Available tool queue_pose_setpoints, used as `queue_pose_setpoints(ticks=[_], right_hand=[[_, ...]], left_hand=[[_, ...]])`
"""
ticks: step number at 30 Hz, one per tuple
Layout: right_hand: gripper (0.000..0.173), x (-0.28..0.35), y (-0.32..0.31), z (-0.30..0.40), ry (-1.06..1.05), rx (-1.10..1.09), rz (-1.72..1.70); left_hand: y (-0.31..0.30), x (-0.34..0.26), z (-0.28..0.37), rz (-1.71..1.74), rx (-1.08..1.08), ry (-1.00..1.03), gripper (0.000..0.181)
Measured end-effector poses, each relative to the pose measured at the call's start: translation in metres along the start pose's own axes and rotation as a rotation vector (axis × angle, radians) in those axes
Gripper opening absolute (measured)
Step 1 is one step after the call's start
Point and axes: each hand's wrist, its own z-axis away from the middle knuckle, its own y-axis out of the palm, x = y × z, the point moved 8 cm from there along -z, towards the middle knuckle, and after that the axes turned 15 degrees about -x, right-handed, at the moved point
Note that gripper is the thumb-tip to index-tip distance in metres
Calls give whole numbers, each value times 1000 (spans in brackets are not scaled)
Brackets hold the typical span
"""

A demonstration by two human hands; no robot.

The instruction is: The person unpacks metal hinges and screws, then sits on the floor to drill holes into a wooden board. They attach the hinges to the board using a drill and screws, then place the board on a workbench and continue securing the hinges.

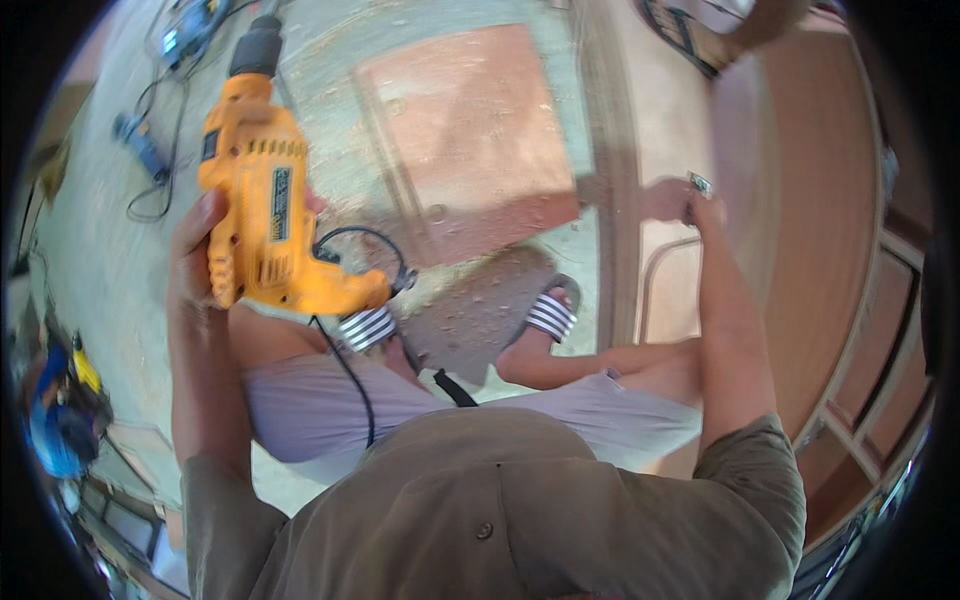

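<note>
My left hand (196, 240) grips a yellow corded electric drill (262, 187) by its body, with the dark chuck pointing up the picture. A black power cord (349, 367) runs down from the drill over my lap. My right hand (707, 211), out to the right, is closed around a small object (700, 184) with a pale printed face; its kind is unclear. On the floor in front of my feet lies a flat wooden panel (480, 112), with two round marks or recesses near its left edge. The picture is blurred there.
A blue power tool (187, 37) and a smaller blue tool (142, 146) with a cord lie at upper left. Shavings dot the floor (322, 150). A large wooden board (817, 195) and a panelled wooden piece (874, 330) stand at right. A yellow-handled item (86, 367) is at left.
</note>
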Motion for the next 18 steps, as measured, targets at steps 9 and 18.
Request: queue_pose_setpoints(ticks=[9,18], right_hand=[[30,85,10,71,51,23,-616],[27,295,-22,438,754,1282,-1351]], left_hand=[[-36,-19,12,105,-74,99,83],[-46,-29,-9,165,65,72,76]])
